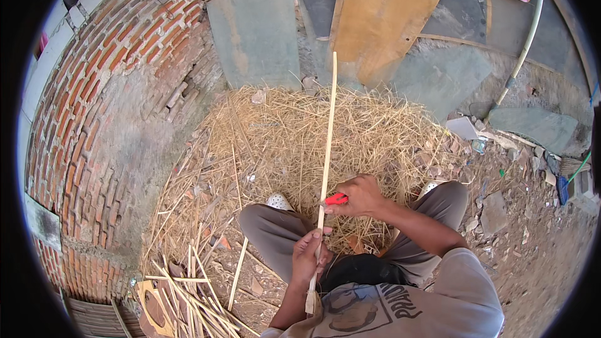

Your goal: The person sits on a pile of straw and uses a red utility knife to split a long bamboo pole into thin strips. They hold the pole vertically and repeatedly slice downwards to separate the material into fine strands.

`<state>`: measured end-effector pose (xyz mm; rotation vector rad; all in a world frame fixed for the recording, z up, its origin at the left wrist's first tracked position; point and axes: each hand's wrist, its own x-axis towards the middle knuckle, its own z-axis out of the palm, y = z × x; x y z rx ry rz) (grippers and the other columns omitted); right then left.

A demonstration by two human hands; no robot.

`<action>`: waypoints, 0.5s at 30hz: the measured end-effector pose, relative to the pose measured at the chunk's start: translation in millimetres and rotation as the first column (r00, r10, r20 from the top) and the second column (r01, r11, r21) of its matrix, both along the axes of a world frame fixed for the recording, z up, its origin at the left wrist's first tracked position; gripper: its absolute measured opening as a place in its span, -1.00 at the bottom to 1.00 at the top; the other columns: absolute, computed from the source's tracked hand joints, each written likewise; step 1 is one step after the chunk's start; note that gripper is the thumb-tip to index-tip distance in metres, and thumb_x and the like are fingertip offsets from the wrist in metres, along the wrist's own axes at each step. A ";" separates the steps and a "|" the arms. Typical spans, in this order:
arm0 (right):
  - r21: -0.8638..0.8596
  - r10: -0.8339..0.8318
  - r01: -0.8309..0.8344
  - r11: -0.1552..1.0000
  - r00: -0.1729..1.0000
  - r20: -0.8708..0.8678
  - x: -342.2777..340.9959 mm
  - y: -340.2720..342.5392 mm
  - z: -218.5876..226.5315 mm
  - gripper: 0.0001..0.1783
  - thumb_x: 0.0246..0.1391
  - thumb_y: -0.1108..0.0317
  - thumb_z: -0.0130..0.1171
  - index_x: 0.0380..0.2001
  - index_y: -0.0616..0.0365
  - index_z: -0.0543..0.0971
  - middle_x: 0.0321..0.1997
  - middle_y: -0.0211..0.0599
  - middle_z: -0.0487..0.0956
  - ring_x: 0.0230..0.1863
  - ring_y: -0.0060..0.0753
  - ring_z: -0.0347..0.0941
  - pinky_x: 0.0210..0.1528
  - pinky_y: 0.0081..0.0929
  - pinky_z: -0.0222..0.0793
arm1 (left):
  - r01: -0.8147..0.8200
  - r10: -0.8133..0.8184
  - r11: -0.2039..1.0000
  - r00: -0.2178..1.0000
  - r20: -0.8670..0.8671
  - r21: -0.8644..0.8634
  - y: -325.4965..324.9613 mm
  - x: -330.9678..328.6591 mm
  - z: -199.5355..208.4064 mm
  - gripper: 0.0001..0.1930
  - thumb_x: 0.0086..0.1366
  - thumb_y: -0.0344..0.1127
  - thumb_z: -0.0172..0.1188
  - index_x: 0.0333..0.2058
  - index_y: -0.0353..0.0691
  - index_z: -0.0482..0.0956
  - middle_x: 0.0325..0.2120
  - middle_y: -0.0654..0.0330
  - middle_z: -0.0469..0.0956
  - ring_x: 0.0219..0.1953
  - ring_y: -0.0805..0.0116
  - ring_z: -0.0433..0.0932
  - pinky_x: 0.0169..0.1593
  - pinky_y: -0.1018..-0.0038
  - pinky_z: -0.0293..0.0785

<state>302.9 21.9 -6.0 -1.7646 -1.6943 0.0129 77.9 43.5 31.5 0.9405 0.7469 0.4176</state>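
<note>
A long pale bamboo strip (330,125) stretches from my lap up past my knees, its far end in front of the leaning boards. My left hand (307,254) is closed around its lower part, close to my body. Farther up the strip, my right hand (360,194) grips a red utility knife (337,199) against it; the blade is too small to make out. The strip's near end (310,303) rests against my shirt. Beneath the strip lies a broad heap of thin, straw-coloured shavings (269,131).
Several cut strips (194,307) are piled at the lower left. A worn brick wall (81,150) rises on the left. Grey and brown boards (382,19) lean at the back, near a pale pipe (531,31). Rubble (494,213) covers the ground on the right.
</note>
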 end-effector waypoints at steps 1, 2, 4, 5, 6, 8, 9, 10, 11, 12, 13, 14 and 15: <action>0.009 -0.009 0.008 1.000 1.000 0.007 1.6 -0.3 -1.4 -0.27 -0.22 -0.45 0.20 -0.78 0.08 0.49 -0.76 -0.27 0.46 -0.69 -0.14 0.45 -0.59 -0.25 0.33 | -0.009 0.008 1.000 1.000 0.007 0.017 -3.4 0.4 -3.8 -0.68 0.49 -0.22 -0.13 -0.09 -0.36 0.49 -0.82 0.27 0.30 -0.87 0.59 0.13 -0.74 0.62 0.06; -0.008 -0.025 0.025 1.000 1.000 -0.004 3.2 -0.3 -2.7 -0.27 -0.22 -0.46 0.20 -0.78 0.08 0.49 -0.77 -0.28 0.46 -0.70 -0.14 0.44 -0.59 -0.25 0.33 | -0.018 0.018 0.999 1.000 0.015 0.035 -6.7 0.4 -7.8 -0.68 0.49 -0.22 -0.14 -0.09 -0.35 0.49 -0.82 0.26 0.31 -0.88 0.58 0.14 -0.75 0.63 0.06; -0.046 -0.055 0.054 0.998 0.998 -0.021 8.5 -0.4 -3.1 -0.26 -0.23 -0.47 0.20 -0.79 0.08 0.48 -0.77 -0.28 0.46 -0.72 -0.15 0.44 -0.60 -0.25 0.33 | -0.018 0.017 0.998 1.000 0.005 0.064 -9.0 0.3 -9.2 -0.68 0.49 -0.21 -0.14 -0.11 -0.34 0.48 -0.81 0.25 0.33 -0.88 0.58 0.15 -0.76 0.64 0.06; -0.016 -0.061 0.061 0.998 0.998 -0.007 12.0 -0.1 -3.7 -0.26 -0.24 -0.47 0.20 -0.79 0.07 0.48 -0.77 -0.29 0.45 -0.72 -0.16 0.44 -0.60 -0.25 0.33 | -0.007 0.008 0.997 1.000 -0.011 0.075 -9.8 0.4 -6.7 -0.68 0.49 -0.21 -0.14 -0.12 -0.34 0.48 -0.81 0.24 0.34 -0.88 0.58 0.15 -0.77 0.65 0.06; 0.015 -0.068 0.068 0.998 0.998 0.007 15.2 0.7 -5.2 -0.26 -0.24 -0.48 0.20 -0.79 0.07 0.48 -0.78 -0.29 0.45 -0.73 -0.17 0.43 -0.60 -0.26 0.33 | 0.003 0.000 0.996 1.000 -0.029 0.087 -10.4 0.0 -5.4 -0.68 0.49 -0.20 -0.14 -0.12 -0.33 0.48 -0.81 0.23 0.35 -0.88 0.59 0.16 -0.77 0.66 0.06; 0.070 -0.060 0.058 0.996 0.998 0.027 13.4 0.1 -5.4 -0.25 -0.25 -0.49 0.20 -0.80 0.06 0.47 -0.79 -0.30 0.44 -0.74 -0.19 0.43 -0.61 -0.26 0.32 | 0.028 -0.026 0.992 0.999 -0.023 0.122 -10.1 -2.6 -5.6 -0.68 0.49 -0.19 -0.14 -0.13 -0.33 0.49 -0.82 0.24 0.35 -0.88 0.59 0.16 -0.78 0.66 0.05; 0.092 -0.046 0.043 0.995 0.998 0.032 7.9 -2.3 -6.2 -0.25 -0.26 -0.50 0.20 -0.80 0.06 0.46 -0.80 -0.31 0.43 -0.74 -0.20 0.43 -0.62 -0.27 0.32 | 0.040 -0.038 0.989 0.999 -0.020 0.139 -10.3 -4.4 -5.8 -0.67 0.49 -0.18 -0.14 -0.13 -0.33 0.49 -0.82 0.24 0.34 -0.88 0.59 0.17 -0.78 0.67 0.04; 0.120 -0.031 0.026 0.992 0.999 0.039 4.1 -2.4 -4.9 -0.24 -0.27 -0.51 0.19 -0.81 0.05 0.45 -0.80 -0.32 0.43 -0.74 -0.21 0.43 -0.62 -0.27 0.31 | 0.053 -0.046 0.987 0.998 -0.048 0.151 -9.6 -6.0 -3.4 -0.67 0.49 -0.17 -0.13 -0.14 -0.33 0.49 -0.82 0.24 0.34 -0.88 0.59 0.17 -0.78 0.66 0.04; 0.136 -0.018 0.009 0.991 0.998 0.065 2.5 -2.4 -3.3 -0.24 -0.27 -0.51 0.19 -0.82 0.05 0.44 -0.81 -0.33 0.42 -0.75 -0.22 0.42 -0.63 -0.28 0.31 | 0.065 -0.053 0.985 0.996 -0.076 0.161 -9.7 -8.0 0.1 -0.67 0.49 -0.17 -0.13 -0.14 -0.33 0.49 -0.83 0.25 0.33 -0.88 0.60 0.17 -0.78 0.66 0.05; 0.152 -0.006 -0.008 0.988 0.996 0.090 1.7 -2.9 -1.8 -0.24 -0.27 -0.51 0.19 -0.82 0.04 0.43 -0.82 -0.34 0.41 -0.75 -0.23 0.42 -0.63 -0.29 0.31 | 0.077 -0.060 0.982 0.993 -0.105 0.171 -10.2 -9.7 3.4 -0.67 0.49 -0.16 -0.13 -0.14 -0.33 0.49 -0.83 0.25 0.33 -0.88 0.60 0.17 -0.78 0.66 0.05; 0.167 0.008 -0.027 0.986 0.993 0.114 0.7 -2.5 1.1 -0.23 -0.27 -0.52 0.19 -0.83 0.04 0.42 -0.83 -0.35 0.40 -0.76 -0.24 0.41 -0.63 -0.30 0.30 | 0.076 -0.060 0.982 0.994 -0.092 0.175 -10.9 -11.6 6.3 -0.67 0.49 -0.17 -0.13 -0.15 -0.33 0.49 -0.84 0.26 0.32 -0.88 0.61 0.16 -0.78 0.66 0.05; 0.190 -0.014 -0.011 0.982 0.991 0.134 5.4 0.8 5.4 -0.22 -0.29 -0.53 0.19 -0.85 0.02 0.37 -0.84 -0.37 0.37 -0.79 -0.26 0.36 -0.65 -0.32 0.27 | 0.074 -0.061 0.981 0.995 -0.079 0.178 -11.9 -13.2 9.1 -0.67 0.49 -0.17 -0.13 -0.15 -0.33 0.49 -0.84 0.27 0.31 -0.88 0.61 0.15 -0.77 0.65 0.04; 0.212 -0.016 -0.018 0.977 0.988 0.155 8.6 5.8 10.0 -0.22 -0.30 -0.54 0.19 -0.86 0.02 0.36 -0.84 -0.38 0.36 -0.80 -0.27 0.34 -0.66 -0.33 0.26 | 0.073 -0.062 0.981 0.996 -0.066 0.181 -12.6 -14.7 12.0 -0.67 0.49 -0.18 -0.13 -0.15 -0.33 0.49 -0.84 0.28 0.30 -0.87 0.62 0.15 -0.77 0.65 0.04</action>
